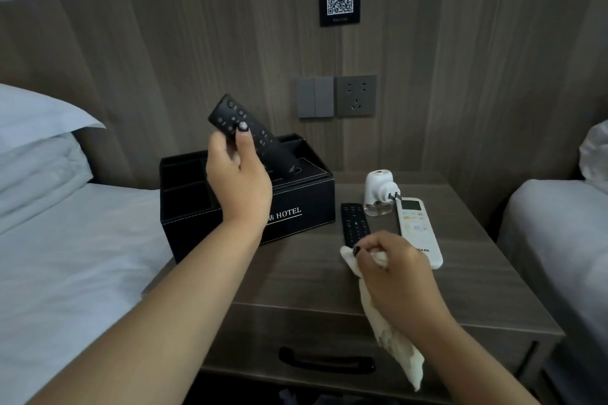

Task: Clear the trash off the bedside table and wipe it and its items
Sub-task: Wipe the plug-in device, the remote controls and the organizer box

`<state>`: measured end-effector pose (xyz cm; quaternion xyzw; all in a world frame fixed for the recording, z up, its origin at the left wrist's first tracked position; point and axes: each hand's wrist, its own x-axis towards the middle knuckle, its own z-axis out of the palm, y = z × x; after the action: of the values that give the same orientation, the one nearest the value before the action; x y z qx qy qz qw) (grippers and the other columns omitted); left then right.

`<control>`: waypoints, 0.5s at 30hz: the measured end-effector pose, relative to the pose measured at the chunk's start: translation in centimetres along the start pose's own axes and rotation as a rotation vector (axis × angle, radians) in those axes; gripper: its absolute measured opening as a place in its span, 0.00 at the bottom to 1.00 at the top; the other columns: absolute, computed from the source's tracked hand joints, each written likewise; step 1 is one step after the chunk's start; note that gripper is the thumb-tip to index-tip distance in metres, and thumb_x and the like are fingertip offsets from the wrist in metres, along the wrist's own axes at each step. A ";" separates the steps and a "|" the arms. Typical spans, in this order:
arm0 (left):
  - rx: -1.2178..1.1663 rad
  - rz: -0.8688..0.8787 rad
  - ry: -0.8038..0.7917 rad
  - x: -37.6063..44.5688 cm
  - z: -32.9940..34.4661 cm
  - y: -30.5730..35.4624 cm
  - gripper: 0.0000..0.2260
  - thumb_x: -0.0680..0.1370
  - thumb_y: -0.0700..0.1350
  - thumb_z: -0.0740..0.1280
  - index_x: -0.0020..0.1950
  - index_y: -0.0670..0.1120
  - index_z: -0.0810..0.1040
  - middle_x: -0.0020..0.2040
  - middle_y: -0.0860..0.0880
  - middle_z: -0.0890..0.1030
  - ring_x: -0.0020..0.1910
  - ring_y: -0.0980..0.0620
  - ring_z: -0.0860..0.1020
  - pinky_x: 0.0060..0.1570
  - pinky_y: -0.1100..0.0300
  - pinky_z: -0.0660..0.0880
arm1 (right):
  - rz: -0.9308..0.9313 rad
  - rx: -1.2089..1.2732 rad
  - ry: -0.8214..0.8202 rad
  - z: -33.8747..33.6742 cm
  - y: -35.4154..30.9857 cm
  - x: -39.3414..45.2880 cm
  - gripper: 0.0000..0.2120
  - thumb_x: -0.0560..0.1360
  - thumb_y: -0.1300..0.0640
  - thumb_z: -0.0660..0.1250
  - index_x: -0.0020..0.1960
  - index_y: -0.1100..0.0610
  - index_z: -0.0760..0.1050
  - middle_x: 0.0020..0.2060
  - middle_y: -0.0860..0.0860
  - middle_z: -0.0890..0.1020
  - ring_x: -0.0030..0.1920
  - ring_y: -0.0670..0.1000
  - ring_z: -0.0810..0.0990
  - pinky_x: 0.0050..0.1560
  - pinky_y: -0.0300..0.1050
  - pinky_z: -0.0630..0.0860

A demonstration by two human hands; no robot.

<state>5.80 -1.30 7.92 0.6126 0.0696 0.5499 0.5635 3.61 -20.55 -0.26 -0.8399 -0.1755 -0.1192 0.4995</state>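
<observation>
left hand (237, 174) raised over the black hotel organizer box (250, 207), fingers closed around the lower half of a black remote (245, 131). thumb lies across the button face, the other fingers wrap behind. the remote tilts, its far end above the thumb, its near end pointing down past the palm toward the box's open compartments. judgement: held clear of the table so it can be wiped, or so it can be slotted into the box; which one i cannot tell.

right hand (398, 270) low over the bedside table (296, 279), fingers curled shut on a bunched pale cloth (394, 348). most of the cloth trails back below the wrist, over the table's front edge; a small wad shows ahead of the fingertips. judgement: bunched that way to give a firm wiping pad.

just beyond the right fingertips lies a second black remote (353, 223), flat on the top, its near end at or under the wad. beside the knuckles, to the right, a white air-conditioner remote (419, 230) lies flat. farther out from the fingers, a white plug-in vaporizer (380, 192) on its side.

no loose trash visible on the table top. judgement: trash step looks done; the item wiping is in hand. a white bag-like thing (595, 154) at the right edge, unclear.
</observation>
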 end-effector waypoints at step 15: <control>-0.439 -0.658 -0.278 -10.2 -6.3 -1.0 0.13 0.83 0.49 0.56 0.60 0.46 0.76 0.54 0.47 0.85 0.53 0.47 0.83 0.45 0.54 0.82 | 0.488 0.593 -0.450 0.6 -2.2 -1.1 0.14 0.66 0.42 0.71 0.37 0.53 0.84 0.30 0.52 0.82 0.28 0.45 0.79 0.28 0.36 0.72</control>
<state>-2.37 -4.32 -0.41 0.4914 0.0657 0.2546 0.8303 1.68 -19.24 0.76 -0.6821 -0.1032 0.2435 0.6817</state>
